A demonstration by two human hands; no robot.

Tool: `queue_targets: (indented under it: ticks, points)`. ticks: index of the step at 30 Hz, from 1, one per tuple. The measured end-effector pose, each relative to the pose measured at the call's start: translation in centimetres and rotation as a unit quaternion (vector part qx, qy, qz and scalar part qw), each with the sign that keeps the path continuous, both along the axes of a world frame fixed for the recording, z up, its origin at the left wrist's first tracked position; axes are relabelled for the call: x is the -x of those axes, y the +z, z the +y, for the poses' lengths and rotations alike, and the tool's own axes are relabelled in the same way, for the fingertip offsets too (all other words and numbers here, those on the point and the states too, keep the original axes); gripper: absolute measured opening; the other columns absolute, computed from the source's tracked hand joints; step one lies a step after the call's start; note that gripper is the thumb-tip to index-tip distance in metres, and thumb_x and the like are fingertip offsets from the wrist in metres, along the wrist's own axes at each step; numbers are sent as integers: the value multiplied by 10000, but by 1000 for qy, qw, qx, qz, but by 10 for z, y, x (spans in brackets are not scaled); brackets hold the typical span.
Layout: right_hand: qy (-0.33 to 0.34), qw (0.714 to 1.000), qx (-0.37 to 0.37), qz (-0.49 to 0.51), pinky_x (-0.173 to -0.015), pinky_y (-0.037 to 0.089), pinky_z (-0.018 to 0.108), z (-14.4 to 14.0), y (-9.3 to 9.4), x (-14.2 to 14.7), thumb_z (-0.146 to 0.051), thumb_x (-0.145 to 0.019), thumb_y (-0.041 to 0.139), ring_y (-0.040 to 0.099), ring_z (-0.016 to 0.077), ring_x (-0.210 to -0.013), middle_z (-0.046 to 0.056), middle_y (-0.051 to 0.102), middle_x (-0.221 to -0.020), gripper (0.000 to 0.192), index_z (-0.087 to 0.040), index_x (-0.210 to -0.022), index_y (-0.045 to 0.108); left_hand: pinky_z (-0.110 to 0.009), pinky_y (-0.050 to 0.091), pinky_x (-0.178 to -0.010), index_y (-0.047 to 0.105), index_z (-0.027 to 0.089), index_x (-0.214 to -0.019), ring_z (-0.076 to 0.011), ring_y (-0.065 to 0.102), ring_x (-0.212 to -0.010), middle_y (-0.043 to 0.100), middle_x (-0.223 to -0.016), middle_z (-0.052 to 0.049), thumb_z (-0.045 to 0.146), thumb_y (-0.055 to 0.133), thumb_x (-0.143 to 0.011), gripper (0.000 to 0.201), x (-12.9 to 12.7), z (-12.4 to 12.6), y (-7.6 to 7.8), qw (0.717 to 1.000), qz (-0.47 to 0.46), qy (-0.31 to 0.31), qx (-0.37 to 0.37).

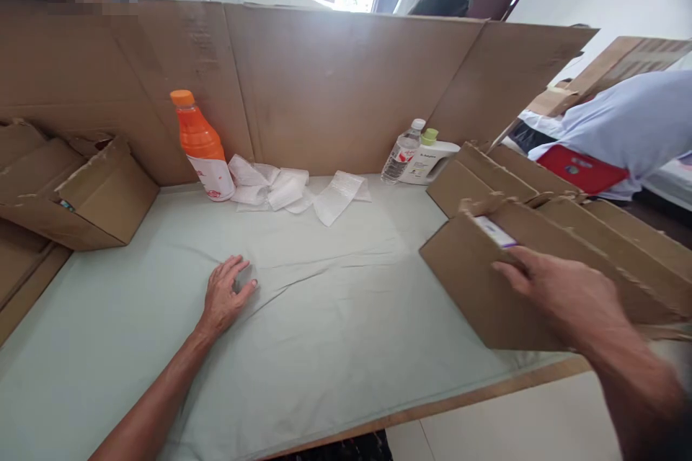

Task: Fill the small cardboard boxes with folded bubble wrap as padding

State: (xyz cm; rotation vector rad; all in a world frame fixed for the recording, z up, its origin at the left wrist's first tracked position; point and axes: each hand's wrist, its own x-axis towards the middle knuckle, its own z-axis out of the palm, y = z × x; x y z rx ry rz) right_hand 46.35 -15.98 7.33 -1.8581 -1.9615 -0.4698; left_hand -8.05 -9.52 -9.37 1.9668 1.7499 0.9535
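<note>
My left hand (225, 295) rests on the cloth-covered table with bent fingers. Between its thumb and fingers is a small grey, see-through thing (245, 276), too indistinct to name. On the right, my right hand (562, 288) is at the near cardboard box (470, 288), slightly blurred. Its thumb lies along the outside of the wall, while the other fingers go over the rim and are mostly hidden. A small white and purple carton (494, 232) shows inside, right at those fingertips; whether they grip it is unclear.
An orange-capped bottle (201, 148), bubble-wrap pieces (286, 189), a clear bottle (403, 153) and a white jug (432, 162) stand along a cardboard screen (346, 86). More cardboard boxes (102, 194) sit at left. Beyond the right boxes, a person's sleeve (632, 122) shows near a red phone (582, 168).
</note>
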Motion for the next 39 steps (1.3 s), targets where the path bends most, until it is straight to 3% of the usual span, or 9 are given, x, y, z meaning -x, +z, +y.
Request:
queue_targets:
  ticks: [3,8,12,15,21,27,32,35,39]
  points:
    - [-13,989,40,-141,-484,280,309,-10,16,95,-313,-872,653,565,206,-519,74,660,-611,153,-225,-751,685,-547,421,-1123,625,223,-1311,-349,498,-1383,580,-1451,-131,523,603,-826,570,-2,-21,15,991,-111,12,78]
    - [282,957,67,19,-765,516,359,-32,46,195,-287,-956,597,693,212,-808,42,753,-859,114,-226,-946,693,-563,377,-1160,437,250,-1500,-365,460,-1417,458,-1565,-133,579,654,-826,780,3,-69,35,973,-181,-21,142]
    - [190,961,8,200,-931,532,371,-44,40,184,-381,-952,624,711,223,-987,36,764,-1052,203,-276,-1108,698,-531,372,-1182,440,213,-1492,-358,447,-1435,494,-1530,-161,596,678,-813,815,8,-99,41,969,-212,-55,115]
    - [36,945,49,320,-907,571,365,-45,-3,164,-454,-921,642,724,236,-1012,27,776,-1057,243,-299,-1082,739,-549,405,-1157,515,188,-1429,-374,490,-1399,580,-1433,-180,607,684,-801,773,7,-110,38,972,-203,-27,118]
    - [92,842,166,504,-913,605,468,-46,-101,196,-641,-949,448,716,306,-1050,75,775,-1072,503,-291,-1142,753,-557,464,-1107,645,181,-1263,-384,584,-1294,697,-1221,-180,585,725,-765,646,-6,-112,22,971,-208,11,116]
    - [143,812,210,526,-965,566,450,0,-98,242,-652,-992,333,693,289,-1016,93,746,-1080,586,-253,-1198,709,-479,547,-996,657,158,-1094,-329,695,-1067,736,-1048,-150,589,806,-673,621,7,-70,23,947,-292,85,100]
    - [227,766,232,555,-1024,526,445,71,-102,263,-648,-998,332,611,277,-1239,122,623,-1395,650,-210,-1425,551,-381,577,-890,611,169,-1104,-256,685,-1002,710,-1054,-99,477,828,-657,585,13,-7,34,943,-296,148,28]
    - [239,785,209,531,-1091,473,443,94,-118,255,-584,-996,409,547,264,-1336,121,567,-1469,580,-220,-1419,564,-348,571,-872,591,176,-1130,-221,672,-966,692,-1034,-73,440,804,-691,555,8,11,25,947,-277,161,-5]
    - [187,896,149,374,-1150,384,516,116,-135,228,-433,-973,499,484,284,-1388,96,531,-1498,361,-268,-1208,718,-348,563,-895,583,175,-1108,-218,667,-979,676,-1006,-66,442,778,-737,497,5,12,9,953,-264,151,-3]
